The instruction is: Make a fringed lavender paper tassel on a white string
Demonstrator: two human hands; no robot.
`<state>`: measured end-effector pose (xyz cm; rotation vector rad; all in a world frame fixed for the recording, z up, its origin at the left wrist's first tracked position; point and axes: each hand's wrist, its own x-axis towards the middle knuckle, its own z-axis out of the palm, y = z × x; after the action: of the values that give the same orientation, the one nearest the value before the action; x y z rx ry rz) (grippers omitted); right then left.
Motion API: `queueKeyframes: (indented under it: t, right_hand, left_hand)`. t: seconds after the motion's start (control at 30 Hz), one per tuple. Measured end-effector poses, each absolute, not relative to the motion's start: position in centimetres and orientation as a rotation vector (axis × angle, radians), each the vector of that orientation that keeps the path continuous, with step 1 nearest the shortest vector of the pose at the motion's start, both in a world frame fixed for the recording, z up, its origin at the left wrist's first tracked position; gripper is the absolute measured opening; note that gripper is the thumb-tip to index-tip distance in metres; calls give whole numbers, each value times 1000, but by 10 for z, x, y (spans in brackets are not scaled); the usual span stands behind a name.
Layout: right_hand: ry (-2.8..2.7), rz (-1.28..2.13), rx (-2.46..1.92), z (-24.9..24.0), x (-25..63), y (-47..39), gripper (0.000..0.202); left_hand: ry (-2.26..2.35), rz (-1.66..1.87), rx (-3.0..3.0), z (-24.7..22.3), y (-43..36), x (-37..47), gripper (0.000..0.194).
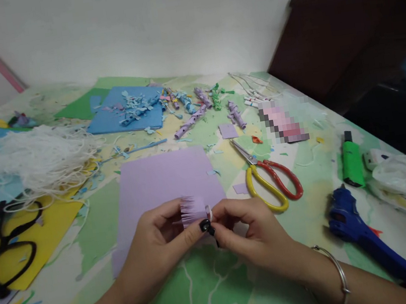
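A small purple paper strip, cut into a fringe (192,207), is pinched in my left hand (157,242), its cut ends pointing left. At its right end a short loop of white string (209,212) sticks up. My right hand (255,225) is closed at that end, thumb and forefinger pinching the string; the exact contact is partly hidden by the fingers. Both hands meet above the near edge of a purple paper sheet (164,175). Scissors (258,164) with one yellow and one red handle lie just beyond my right hand, blades slightly apart.
A blue glue gun (364,234) and a green lighter-like object (352,160) lie at right, near a plastic bag (398,183). White string (43,155) and black cord (7,247) lie at left. Fringed paper rolls (193,121) and blue sheets (107,120) are farther back.
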<state>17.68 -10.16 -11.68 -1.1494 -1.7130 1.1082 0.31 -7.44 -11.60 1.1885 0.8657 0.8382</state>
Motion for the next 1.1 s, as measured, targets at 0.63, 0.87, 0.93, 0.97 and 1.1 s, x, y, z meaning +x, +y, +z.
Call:
queueKeyframes:
  t: [0.63,0.87,0.93,0.97,1.1]
  right_hand:
    - [-1585,1230,-1165,-119,174,-101,4]
    - [-1481,1379,-1185,-120,174,-100,6]
    - [-1482,1386,-1194,-121,175,-99,6]
    - [-1486,1382,-1200,-122,175,-99,5]
    - [-1543,1366,-1202,-122,175,-99,5]
  left_hand:
    - [900,791,1073,-123,-76,4,6]
    - [910,653,1017,-122,-74,6,21]
    - [941,647,1021,-120,-74,8,26]
    - [954,653,1022,-119,-74,8,27]
    - [966,701,1017,-115,-75,9,27]
